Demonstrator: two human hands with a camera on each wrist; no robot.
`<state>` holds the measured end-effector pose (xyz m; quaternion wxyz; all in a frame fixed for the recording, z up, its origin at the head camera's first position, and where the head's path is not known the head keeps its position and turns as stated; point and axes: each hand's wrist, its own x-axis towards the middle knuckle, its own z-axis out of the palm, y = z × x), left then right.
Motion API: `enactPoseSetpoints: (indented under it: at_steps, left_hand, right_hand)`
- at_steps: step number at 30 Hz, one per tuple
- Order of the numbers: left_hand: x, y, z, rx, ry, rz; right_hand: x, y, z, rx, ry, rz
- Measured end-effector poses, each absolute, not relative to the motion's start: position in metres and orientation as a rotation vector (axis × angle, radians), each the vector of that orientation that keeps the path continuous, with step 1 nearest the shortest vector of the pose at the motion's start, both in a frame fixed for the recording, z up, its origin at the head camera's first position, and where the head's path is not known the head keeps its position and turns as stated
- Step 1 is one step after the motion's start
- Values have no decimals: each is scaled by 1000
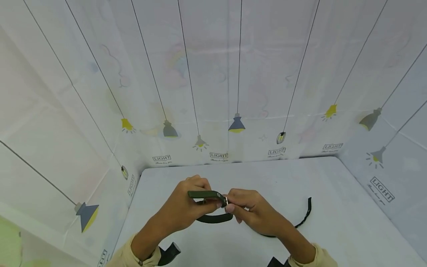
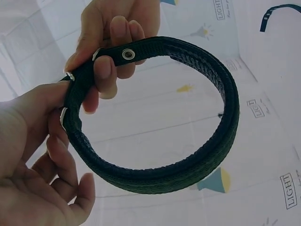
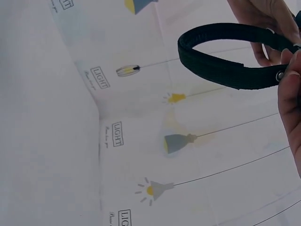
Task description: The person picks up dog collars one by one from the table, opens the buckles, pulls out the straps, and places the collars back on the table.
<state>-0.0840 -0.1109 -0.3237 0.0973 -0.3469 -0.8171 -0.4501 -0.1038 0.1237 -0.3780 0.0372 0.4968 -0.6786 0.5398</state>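
Observation:
A dark green buckled collar (image 1: 203,194) is held up in a closed loop above the table, with metal eyelets and buckle hardware along one side. My left hand (image 1: 181,204) pinches it beside the buckle; in the left wrist view the thumb and forefinger of that hand (image 2: 28,146) meet at the metal loops while the other fingers curl below. From the other side, my right hand (image 1: 253,209) grips the strap end near an eyelet. The right wrist view shows the collar (image 3: 211,66) looping out from the fingertips of the right hand (image 3: 291,99).
A thin black strap (image 1: 307,213) lies curved on the white table (image 1: 333,193), partly behind the right forearm. White wall sheets (image 1: 213,74) printed with hanging lamps rise behind the table and at both sides. Black devices (image 1: 169,254) sit at both wrists.

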Motion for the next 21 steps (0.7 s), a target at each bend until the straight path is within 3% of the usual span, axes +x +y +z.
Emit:
enactPoseSetpoints:
  at_steps: [21]
  left_hand:
    - [-82, -111, -326, -1242, -2208, -1185]
  right_hand:
    - [-105, 125, -375, 1603, -1951, 1843]
